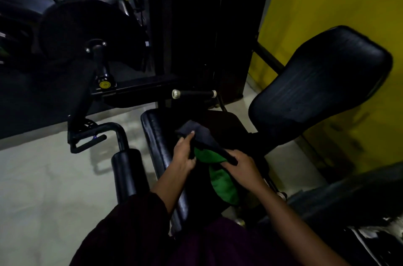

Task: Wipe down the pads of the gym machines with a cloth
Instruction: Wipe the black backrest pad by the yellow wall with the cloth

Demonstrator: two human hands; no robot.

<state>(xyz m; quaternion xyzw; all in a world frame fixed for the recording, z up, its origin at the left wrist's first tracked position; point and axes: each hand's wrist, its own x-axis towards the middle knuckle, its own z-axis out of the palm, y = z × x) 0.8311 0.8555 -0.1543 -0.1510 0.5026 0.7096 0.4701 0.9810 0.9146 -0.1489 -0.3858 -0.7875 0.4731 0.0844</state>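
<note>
Much of the right side is a yellow wall (327,4), and a pale floor (43,178) spreads across the lower left. A dark tower (196,36) stands upright at top centre, with a small sticker high on its face. The black back pad (322,78) tilts away to the right, in front of the wall. Its surface shows faint streaks. Left of it lies the long black seat pad (159,135), running from the tower's foot toward the person. A black roller pad (128,172) stands just beside the seat pad's left edge, on a bent bar.

The cloth (202,137) is held over the middle of the seat pad, dark grey on top and green underneath. The green part hangs toward the person. Whether it touches the seat pad cannot be told.

The left hand (185,154) grips the cloth's left edge, fingers curled around it and thumb pointing up. The right hand (244,167) pinches the dark edge on the other side, fingers curled over the fabric. Both sleeves are dark.

A short handle (194,93) with silver ends lies level, just beyond the seat pad's far end.
</note>
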